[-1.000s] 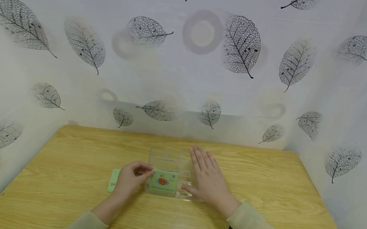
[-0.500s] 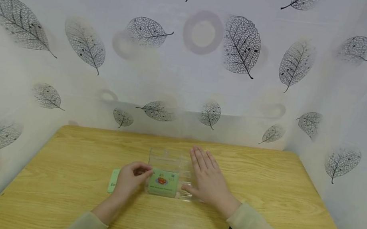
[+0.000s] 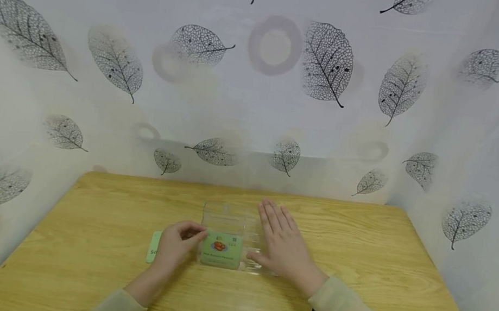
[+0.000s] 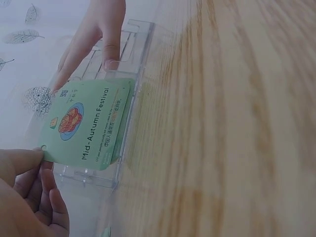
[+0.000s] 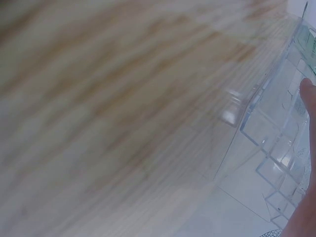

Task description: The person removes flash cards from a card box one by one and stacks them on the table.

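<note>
Between thumb and forefinger my left hand pinches the upper left corner of a green flash card printed "Mid-Autumn Festival", with a dish of food pictured on it. The card lies over one compartment of a clear plastic box, and more green shows under its lower edge in the left wrist view. My right hand rests with straight fingers over the right part of the box, thumb on the clear plastic. Another green card lies on the table, partly hidden behind my left hand.
The wooden table runs back to a white curtain with a leaf pattern, which also hangs at both sides. Light glares off the table in front of the box.
The pinched card has slid slightly left, with my left fingertips shifting a little the same way. My right hand and the box stay where they were.
</note>
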Demonstrator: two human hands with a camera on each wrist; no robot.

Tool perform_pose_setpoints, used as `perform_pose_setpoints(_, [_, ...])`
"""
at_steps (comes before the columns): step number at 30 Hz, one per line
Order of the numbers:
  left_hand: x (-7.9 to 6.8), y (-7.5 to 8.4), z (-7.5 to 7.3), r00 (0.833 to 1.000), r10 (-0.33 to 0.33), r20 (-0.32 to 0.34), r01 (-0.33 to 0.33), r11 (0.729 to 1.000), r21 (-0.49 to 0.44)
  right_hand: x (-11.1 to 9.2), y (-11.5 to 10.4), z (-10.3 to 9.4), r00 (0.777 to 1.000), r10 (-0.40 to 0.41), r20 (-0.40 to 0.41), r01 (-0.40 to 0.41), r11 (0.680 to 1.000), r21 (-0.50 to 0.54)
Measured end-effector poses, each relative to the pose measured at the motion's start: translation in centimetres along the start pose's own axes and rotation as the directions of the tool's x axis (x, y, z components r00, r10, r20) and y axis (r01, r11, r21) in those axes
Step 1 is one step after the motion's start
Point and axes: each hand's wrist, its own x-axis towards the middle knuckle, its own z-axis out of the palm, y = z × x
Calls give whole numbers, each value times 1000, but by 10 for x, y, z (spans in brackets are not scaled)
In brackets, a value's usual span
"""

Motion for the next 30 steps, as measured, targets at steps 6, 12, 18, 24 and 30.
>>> perform_pose_setpoints(6, [-2,0,0,1000,-2,-1,2,1000,-4,-1,0,1,1000,-1,-5,1,1000,12])
perform_pose_setpoints(12, [-4,1,-1,1000,9,-2,-9,1000,-4,-1,0,2,1000,-3,-10,3,1000,8])
perform_pose_setpoints(18, [-3,0,-2,1000,10,-5,-10,1000,-18,-1,0,2,1000,1,4,-1,1000,9])
perform_pose_setpoints(24, [-2,0,-3,1000,20,-1,-20,998,-55,0,0,3,1000,5,1,-5,1000,-1])
perform_pose_setpoints(30, [-4,1,-2,1000,20,1,-20,997,-68,-1,1,5,1000,4,-5,-4,1000,-7])
